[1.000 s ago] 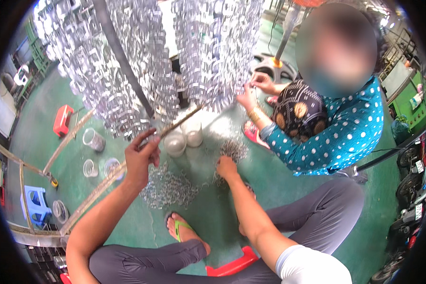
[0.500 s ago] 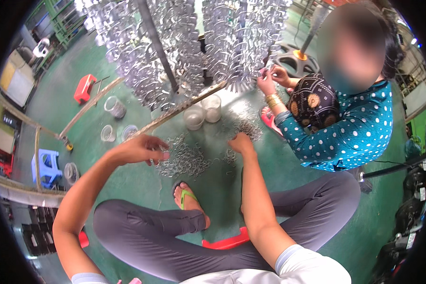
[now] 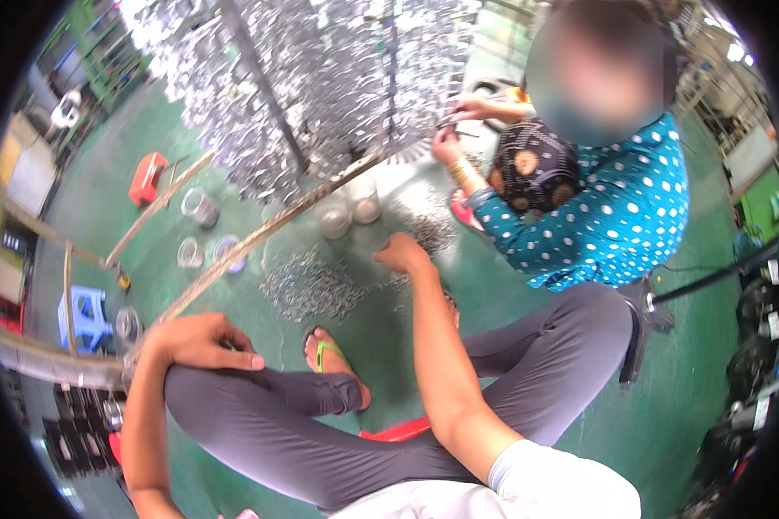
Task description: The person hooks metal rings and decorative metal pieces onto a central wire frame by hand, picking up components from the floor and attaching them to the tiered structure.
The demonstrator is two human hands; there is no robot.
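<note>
My left hand lies over my left knee, its thumb stretched out and fingers loosely bent, with nothing seen in it. Held low over the floor, my right hand has its fingertips pinched together; anything between them is too small to make out. Beside it lies a small heap of dark metal pieces. A wider pile of silvery hook-shaped pieces spreads in front of my left foot. Beyond, rows of shiny curved metal parts hang densely from a rack.
Two clear tubs stand behind the rack's low wooden bar. Further left are more tubs, a red stool and a blue stool. A co-worker in a dotted teal top sits at right, hands at the hanging parts.
My left hand has drawn back from beside the silvery pile to my left knee. My right hand stays low near the small heap. The whole view has shifted slightly.
</note>
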